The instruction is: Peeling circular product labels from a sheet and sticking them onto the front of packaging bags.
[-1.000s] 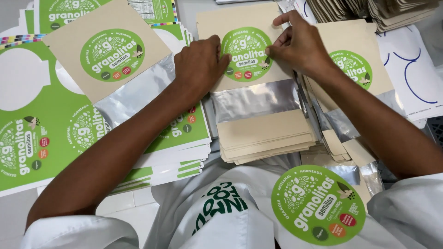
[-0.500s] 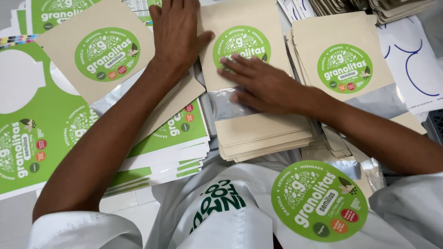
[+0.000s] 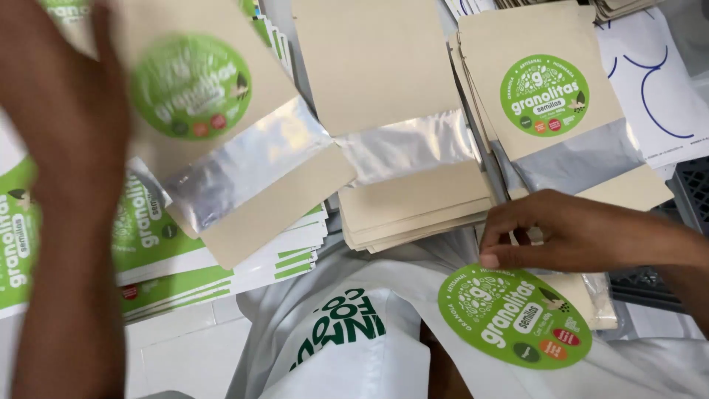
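My left hand (image 3: 66,111) is blurred at the upper left and grips a tan pouch (image 3: 244,170) that has a round green label and a silver window. That pouch lies tilted over the left pile. My right hand (image 3: 569,233) is at the lower right, its fingertips pinched at the upper edge of a round green sticker (image 3: 517,314) lying on my white apron (image 3: 347,332). Between the hands sits a stack of plain tan pouches (image 3: 377,66) with no label on top. A labelled pouch (image 3: 546,96) tops another stack at the right.
Green and white sticker sheets (image 3: 155,244) are piled at the left under the tilted pouch. White backing paper with a blue outline (image 3: 653,81) lies at the far right, beside a dark crate (image 3: 690,192). A pale table surface (image 3: 177,347) shows at the lower left.
The labelled pouch has left the middle stack and moved left with my left hand, leaving a plain pouch on top. My right hand dropped from the middle stack to the sticker on my apron.
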